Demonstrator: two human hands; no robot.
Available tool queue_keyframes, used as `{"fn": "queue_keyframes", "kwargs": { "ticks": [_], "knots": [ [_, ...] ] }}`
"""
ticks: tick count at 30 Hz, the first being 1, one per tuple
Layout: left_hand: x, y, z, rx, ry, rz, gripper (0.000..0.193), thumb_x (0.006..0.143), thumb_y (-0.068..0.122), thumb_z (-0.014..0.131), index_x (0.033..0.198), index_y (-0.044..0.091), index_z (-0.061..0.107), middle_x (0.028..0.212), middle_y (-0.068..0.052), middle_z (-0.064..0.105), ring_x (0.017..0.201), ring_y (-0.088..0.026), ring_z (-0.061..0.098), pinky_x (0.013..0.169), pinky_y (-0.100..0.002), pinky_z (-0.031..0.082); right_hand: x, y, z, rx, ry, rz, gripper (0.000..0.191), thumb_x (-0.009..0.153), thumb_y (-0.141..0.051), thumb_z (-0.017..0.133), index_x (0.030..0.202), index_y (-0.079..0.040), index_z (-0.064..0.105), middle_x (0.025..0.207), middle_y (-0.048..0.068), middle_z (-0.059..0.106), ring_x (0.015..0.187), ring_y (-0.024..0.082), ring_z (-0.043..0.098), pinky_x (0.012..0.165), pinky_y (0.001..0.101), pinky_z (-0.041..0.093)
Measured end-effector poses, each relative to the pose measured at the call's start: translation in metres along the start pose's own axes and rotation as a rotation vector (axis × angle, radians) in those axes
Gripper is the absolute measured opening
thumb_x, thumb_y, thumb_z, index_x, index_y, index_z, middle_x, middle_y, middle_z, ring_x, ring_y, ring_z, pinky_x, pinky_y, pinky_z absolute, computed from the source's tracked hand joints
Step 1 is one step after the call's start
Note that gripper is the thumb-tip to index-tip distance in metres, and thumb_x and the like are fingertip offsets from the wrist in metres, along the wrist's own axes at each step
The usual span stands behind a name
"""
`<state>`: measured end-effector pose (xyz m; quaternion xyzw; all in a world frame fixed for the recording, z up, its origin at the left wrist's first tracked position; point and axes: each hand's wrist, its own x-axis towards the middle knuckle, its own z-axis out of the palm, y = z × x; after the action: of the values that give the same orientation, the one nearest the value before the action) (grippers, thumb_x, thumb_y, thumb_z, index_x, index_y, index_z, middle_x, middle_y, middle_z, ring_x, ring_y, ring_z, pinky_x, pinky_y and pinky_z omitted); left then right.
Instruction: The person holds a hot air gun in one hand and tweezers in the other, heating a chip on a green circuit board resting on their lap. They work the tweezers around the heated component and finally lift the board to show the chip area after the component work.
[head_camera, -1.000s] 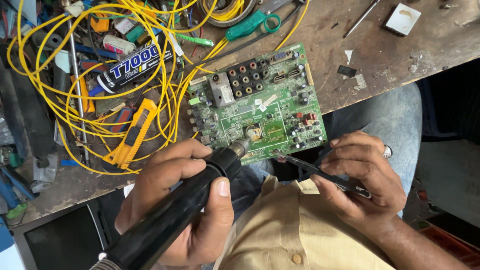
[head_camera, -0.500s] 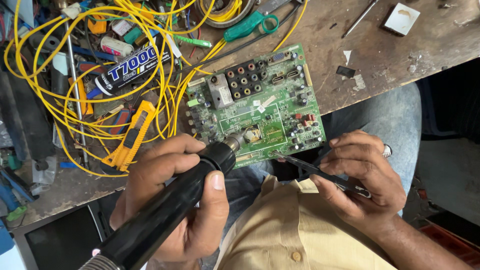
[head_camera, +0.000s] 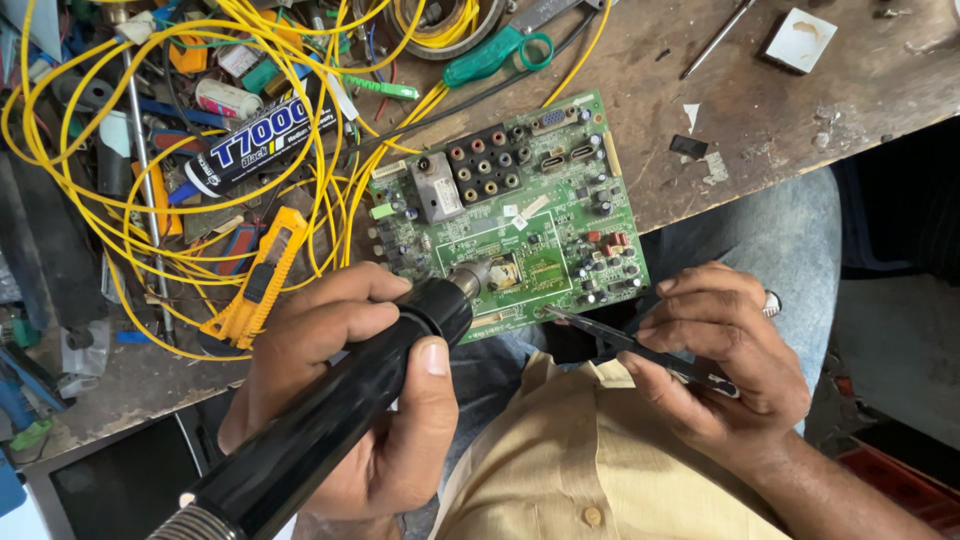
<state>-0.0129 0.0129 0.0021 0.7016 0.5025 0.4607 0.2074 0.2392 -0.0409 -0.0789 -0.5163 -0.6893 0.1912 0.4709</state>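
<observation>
The left hand (head_camera: 350, 400) grips a black hot-air tool (head_camera: 330, 420), nozzle over the green circuit board (head_camera: 520, 220); at four o'clock, the right hand (head_camera: 725, 360) pinches dark tweezers (head_camera: 620, 342).

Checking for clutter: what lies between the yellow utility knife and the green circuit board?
In the head view, loops of yellow cable cross the wooden bench between yellow utility knife and green circuit board.

One circuit board (head_camera: 510, 225) (two tools)

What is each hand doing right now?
Left hand: closed around the thick black hot-air tool, nozzle at the green circuit board.
Right hand: closed on thin dark tweezers.
</observation>
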Motion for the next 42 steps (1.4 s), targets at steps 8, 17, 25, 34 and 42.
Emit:
{"fn": "queue_keyframes", "kwargs": {
  "ticks": [8, 17, 25, 34, 42],
  "knots": [
    [0.002, 0.003, 0.002, -0.044, -0.019, 0.001, 0.029, 0.098, 0.013, 0.074, 0.116, 0.002, 0.055, 0.101, -0.017, 0.070, 0.090, -0.021, 0.076, 0.082, -0.028, 0.062, -0.002, 0.000, 0.000, 0.013, -0.003, 0.007, 0.025, 0.081, -0.010, 0.084, 0.097, -0.007, 0.066, 0.097, 0.007, 0.069, 0.108, 0.024, 0.066, 0.097, 0.0392, 0.050],
    [0.002, 0.004, 0.004, -0.051, -0.026, 0.003, 0.029, 0.097, 0.012, 0.075, 0.115, 0.002, 0.055, 0.099, -0.016, 0.070, 0.092, -0.023, 0.077, 0.083, -0.029, 0.063, -0.002, 0.000, 0.001, 0.007, -0.007, 0.011, 0.025, 0.081, -0.010, 0.085, 0.097, -0.007, 0.066, 0.098, 0.007, 0.069, 0.109, 0.024, 0.066, 0.101, 0.0423, 0.051],
    [0.001, 0.005, 0.009, -0.080, -0.009, -0.009, 0.028, 0.096, 0.011, 0.075, 0.115, 0.002, 0.056, 0.099, -0.016, 0.070, 0.089, -0.021, 0.076, 0.081, -0.028, 0.062, -0.004, -0.001, 0.000, -0.002, -0.014, 0.021, 0.024, 0.081, -0.010, 0.085, 0.096, -0.007, 0.066, 0.098, 0.007, 0.069, 0.109, 0.024, 0.066, 0.102, 0.0426, 0.051],
    [0.002, 0.013, 0.002, -0.030, -0.078, -0.050, 0.031, 0.097, 0.014, 0.075, 0.118, 0.004, 0.054, 0.106, -0.016, 0.072, 0.088, -0.017, 0.076, 0.080, -0.025, 0.061, -0.003, 0.001, 0.000, 0.014, -0.002, 0.003, 0.024, 0.081, -0.010, 0.084, 0.096, -0.007, 0.066, 0.097, 0.007, 0.069, 0.108, 0.024, 0.067, 0.100, 0.0420, 0.051],
    [0.002, 0.015, -0.002, 0.000, -0.119, -0.052, 0.032, 0.096, 0.015, 0.075, 0.117, 0.004, 0.053, 0.110, -0.017, 0.072, 0.088, -0.018, 0.077, 0.079, -0.026, 0.061, -0.006, 0.001, -0.001, 0.010, -0.008, 0.018, 0.024, 0.081, -0.011, 0.085, 0.097, -0.008, 0.067, 0.098, 0.007, 0.070, 0.110, 0.023, 0.066, 0.102, 0.0418, 0.051]
  ]
}}
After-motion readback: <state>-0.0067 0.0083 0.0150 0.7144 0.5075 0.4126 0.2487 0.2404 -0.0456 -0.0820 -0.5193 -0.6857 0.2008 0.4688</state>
